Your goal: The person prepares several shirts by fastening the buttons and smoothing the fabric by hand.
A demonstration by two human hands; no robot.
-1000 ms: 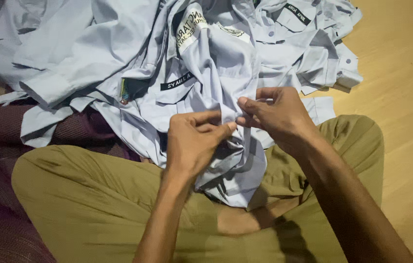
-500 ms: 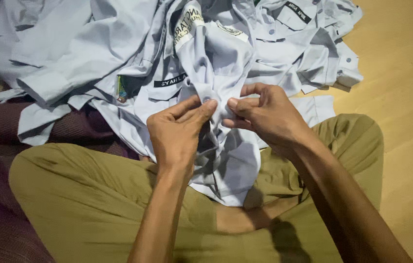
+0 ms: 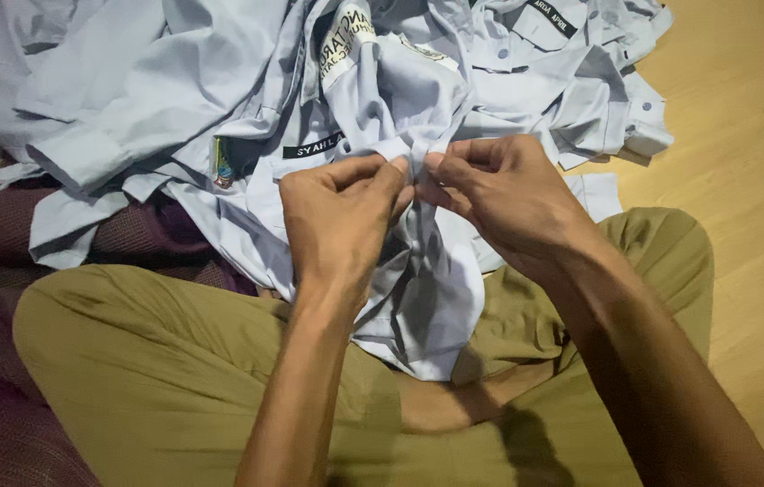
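Hands, left (image 3: 337,212) and right (image 3: 499,194), pinch pale-blue shirt (image 3: 427,289).

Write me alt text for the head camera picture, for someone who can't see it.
Two bare hands, the left hand and the right hand, pinch a fold of a pale blue cotton uniform shirt between their fingertips. The person sits cross-legged in olive-khaki trousers on a light wooden floor, with more pale blue shirts heaped ahead.

Wooden floor (image 3: 752,135), light tan — bearing a heap of pale grey-blue shirts (image 3: 174,81), a dark maroon cloth (image 3: 3,397) at left, and the seated person's olive-trousered legs (image 3: 156,379).
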